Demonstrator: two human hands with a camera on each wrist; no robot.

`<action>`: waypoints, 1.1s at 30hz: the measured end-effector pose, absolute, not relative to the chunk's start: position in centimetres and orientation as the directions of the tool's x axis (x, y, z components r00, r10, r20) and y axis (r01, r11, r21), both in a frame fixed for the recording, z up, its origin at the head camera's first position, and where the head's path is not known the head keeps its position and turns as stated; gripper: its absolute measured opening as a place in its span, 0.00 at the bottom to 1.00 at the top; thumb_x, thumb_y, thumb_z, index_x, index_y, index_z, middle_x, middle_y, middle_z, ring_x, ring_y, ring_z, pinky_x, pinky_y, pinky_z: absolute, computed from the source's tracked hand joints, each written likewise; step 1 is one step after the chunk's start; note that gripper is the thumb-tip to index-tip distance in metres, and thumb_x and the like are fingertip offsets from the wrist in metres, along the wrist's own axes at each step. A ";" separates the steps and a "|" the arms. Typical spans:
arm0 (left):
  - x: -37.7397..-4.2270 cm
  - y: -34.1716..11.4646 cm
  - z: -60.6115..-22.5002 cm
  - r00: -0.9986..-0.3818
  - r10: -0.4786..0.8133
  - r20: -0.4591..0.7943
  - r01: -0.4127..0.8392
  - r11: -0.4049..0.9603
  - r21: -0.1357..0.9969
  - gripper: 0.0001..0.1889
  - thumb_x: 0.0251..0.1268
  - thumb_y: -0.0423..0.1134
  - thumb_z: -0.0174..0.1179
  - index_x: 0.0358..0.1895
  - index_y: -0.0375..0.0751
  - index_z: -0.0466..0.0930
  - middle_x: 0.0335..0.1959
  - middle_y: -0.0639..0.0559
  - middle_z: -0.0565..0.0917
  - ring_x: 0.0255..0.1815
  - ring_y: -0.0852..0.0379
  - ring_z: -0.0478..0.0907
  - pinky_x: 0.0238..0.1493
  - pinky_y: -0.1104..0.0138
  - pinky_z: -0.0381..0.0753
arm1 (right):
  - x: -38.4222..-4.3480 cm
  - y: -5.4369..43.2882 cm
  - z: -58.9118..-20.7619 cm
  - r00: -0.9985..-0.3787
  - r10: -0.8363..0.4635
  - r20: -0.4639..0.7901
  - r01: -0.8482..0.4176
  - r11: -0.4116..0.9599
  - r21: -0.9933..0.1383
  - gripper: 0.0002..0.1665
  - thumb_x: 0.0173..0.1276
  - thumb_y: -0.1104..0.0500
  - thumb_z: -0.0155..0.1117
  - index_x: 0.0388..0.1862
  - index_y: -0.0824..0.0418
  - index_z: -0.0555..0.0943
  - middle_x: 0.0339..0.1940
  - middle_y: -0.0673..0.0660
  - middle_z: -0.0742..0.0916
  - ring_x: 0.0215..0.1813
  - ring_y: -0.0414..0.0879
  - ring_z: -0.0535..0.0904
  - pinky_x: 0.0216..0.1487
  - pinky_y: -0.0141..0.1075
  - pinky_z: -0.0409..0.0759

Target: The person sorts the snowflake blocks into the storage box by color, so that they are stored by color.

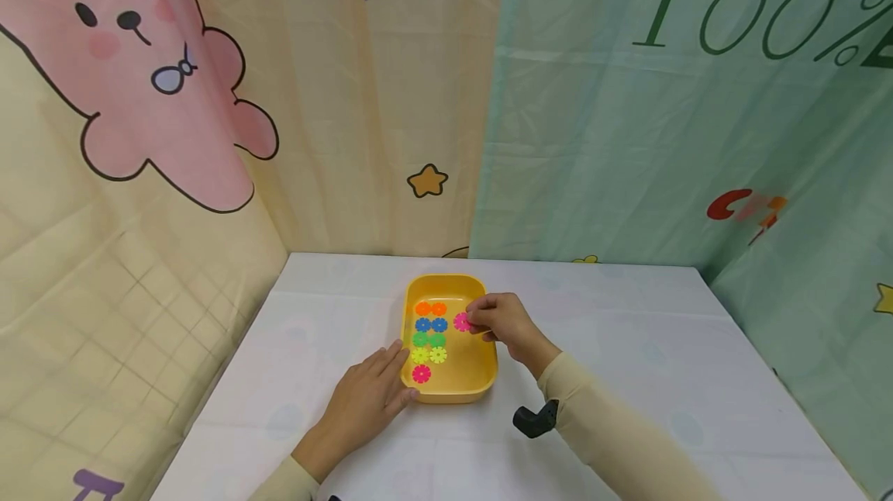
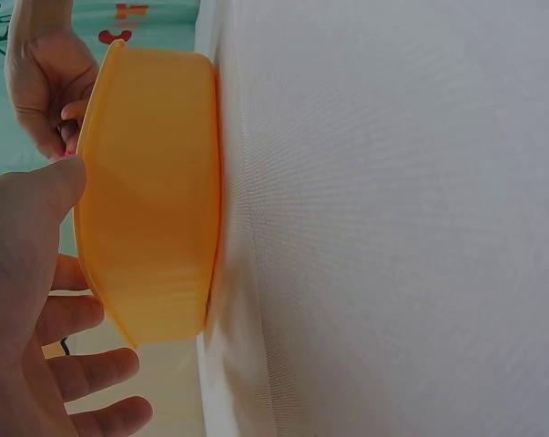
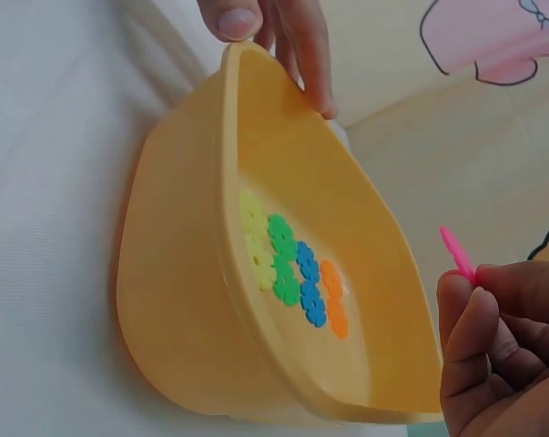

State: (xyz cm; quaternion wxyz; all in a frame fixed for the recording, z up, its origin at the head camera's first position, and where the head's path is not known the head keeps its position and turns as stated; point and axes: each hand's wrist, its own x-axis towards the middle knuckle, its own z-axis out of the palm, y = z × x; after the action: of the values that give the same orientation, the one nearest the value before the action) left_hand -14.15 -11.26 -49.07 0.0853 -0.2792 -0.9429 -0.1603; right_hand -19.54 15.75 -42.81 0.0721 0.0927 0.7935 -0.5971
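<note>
A yellow plastic tub [image 1: 460,378] stands on the white table. Inside lie flat flower-shaped discs in pairs: orange [image 1: 431,308], blue [image 1: 431,325], green [image 1: 429,340] and yellow [image 1: 429,355], with a single pink disc [image 1: 422,374] nearest the front. My right hand [image 1: 508,326] pinches another pink flower disc [image 3: 458,253] between thumb and finger, above the tub's right side. At the tub's front left rim rests my left hand [image 1: 368,394], fingers extended, thumb at the near edge. In the left wrist view the tub's outer wall [image 2: 151,191] hides the discs.
The white tabletop [image 1: 614,346] surrounds the tub. Printed curtains [image 1: 363,98] hang behind the table and along both sides. A black device [image 1: 536,419] is at the right wrist.
</note>
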 end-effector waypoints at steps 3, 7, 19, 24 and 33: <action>-14.1 -11.3 -49.1 -0.828 0.503 0.249 0.557 0.791 0.252 0.38 0.69 0.62 0.61 0.74 0.42 0.71 0.76 0.47 0.70 0.72 0.42 0.72 0.63 0.45 0.77 | -19.5 15.2 -43.1 -0.970 0.051 -0.239 0.244 0.265 -0.933 0.06 0.72 0.63 0.66 0.44 0.64 0.86 0.36 0.58 0.88 0.45 0.62 0.86 0.38 0.34 0.86; -14.1 -11.4 -49.1 -0.824 0.508 0.250 0.562 0.789 0.249 0.38 0.69 0.62 0.61 0.74 0.41 0.71 0.76 0.47 0.71 0.71 0.41 0.72 0.62 0.45 0.78 | -19.4 14.6 -43.5 -0.966 0.020 -0.258 0.253 0.275 -0.928 0.06 0.72 0.64 0.66 0.43 0.66 0.85 0.34 0.58 0.87 0.40 0.59 0.86 0.37 0.33 0.87; -14.2 -11.5 -49.0 -0.824 0.512 0.242 0.562 0.789 0.247 0.38 0.70 0.63 0.59 0.75 0.42 0.70 0.76 0.48 0.70 0.72 0.41 0.72 0.63 0.45 0.77 | -19.5 12.8 -44.3 -0.953 -0.094 -0.289 0.221 0.438 -0.871 0.03 0.70 0.69 0.66 0.39 0.65 0.86 0.32 0.58 0.86 0.28 0.46 0.83 0.36 0.34 0.88; -14.3 -11.4 -49.0 -0.831 0.507 0.228 0.553 0.795 0.249 0.38 0.70 0.63 0.59 0.75 0.43 0.69 0.76 0.48 0.70 0.72 0.41 0.71 0.64 0.44 0.77 | -19.6 12.0 -44.6 -0.942 -0.111 -0.315 0.212 0.530 -0.821 0.03 0.67 0.71 0.68 0.35 0.65 0.86 0.30 0.57 0.86 0.26 0.45 0.82 0.33 0.34 0.87; -14.2 -11.6 -49.1 -0.834 0.502 0.229 0.549 0.799 0.246 0.39 0.69 0.64 0.59 0.75 0.43 0.69 0.76 0.48 0.70 0.72 0.41 0.71 0.64 0.45 0.76 | -19.4 11.0 -45.5 -0.939 -0.123 -0.321 0.171 0.643 -0.746 0.06 0.64 0.73 0.68 0.31 0.64 0.86 0.28 0.56 0.85 0.25 0.46 0.81 0.29 0.32 0.85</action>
State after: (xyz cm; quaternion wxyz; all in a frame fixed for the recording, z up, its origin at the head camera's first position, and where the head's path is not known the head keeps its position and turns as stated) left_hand -14.22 -11.56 -49.05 0.0763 -0.2780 -0.9453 -0.1526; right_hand -19.43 11.02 -45.45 0.1741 0.0134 0.8896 -0.4220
